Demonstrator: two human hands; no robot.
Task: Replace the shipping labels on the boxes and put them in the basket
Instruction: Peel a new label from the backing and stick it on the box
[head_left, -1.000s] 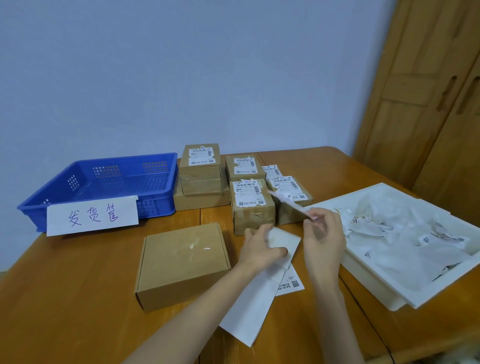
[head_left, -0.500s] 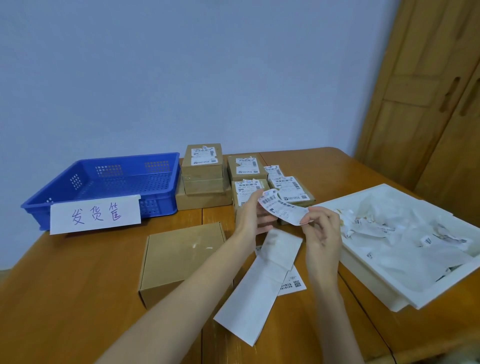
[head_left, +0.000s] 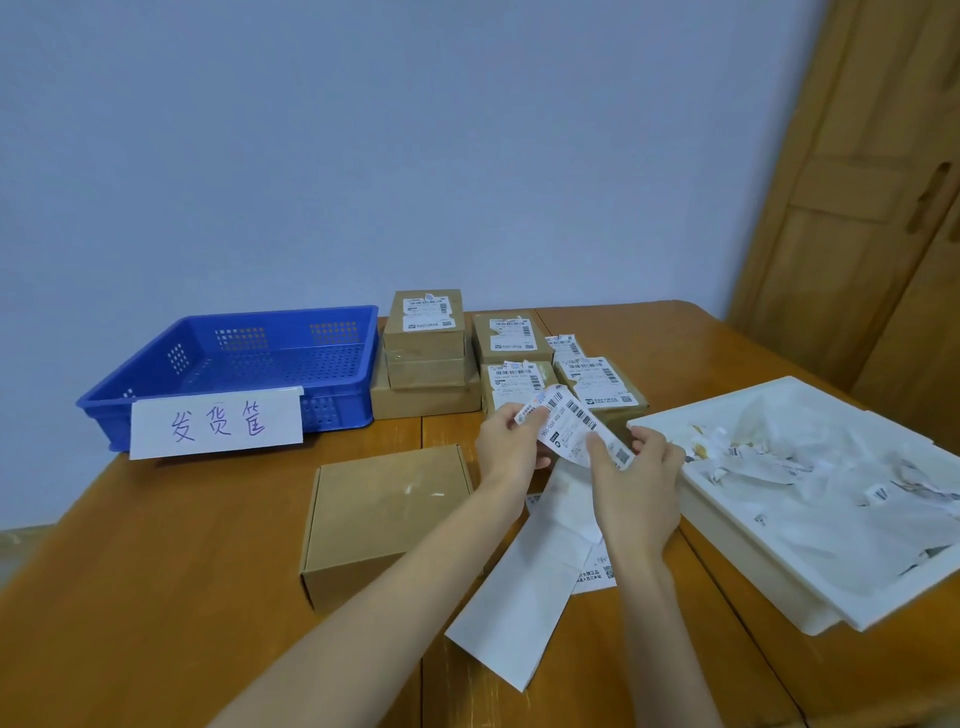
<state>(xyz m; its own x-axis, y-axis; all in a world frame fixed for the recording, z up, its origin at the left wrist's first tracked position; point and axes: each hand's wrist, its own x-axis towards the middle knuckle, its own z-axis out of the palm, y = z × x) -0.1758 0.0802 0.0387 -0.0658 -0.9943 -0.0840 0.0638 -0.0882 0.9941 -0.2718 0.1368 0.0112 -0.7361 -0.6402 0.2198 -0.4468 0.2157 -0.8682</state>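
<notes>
A white shipping label (head_left: 571, 423) with barcodes is held in the air between my hands. My left hand (head_left: 511, 441) pinches its left end and my right hand (head_left: 634, 478) pinches its right end. Below and to the left a plain brown box (head_left: 384, 514) lies on the table with a bare top. The blue basket (head_left: 156, 387) with a handwritten paper sign stands at the back left and holds nothing. Several labelled brown boxes (head_left: 511, 343) are grouped behind my hands.
A long white backing strip (head_left: 524, 597) and another printed label (head_left: 597, 571) lie on the wooden table under my arms. A white tray (head_left: 753, 571) full of torn label scraps sits at the right. Wooden doors stand at the far right.
My left hand left the backing strip, rose and took the label's left end. The label turned its printed face up, and both hands now hold it slightly lower.
</notes>
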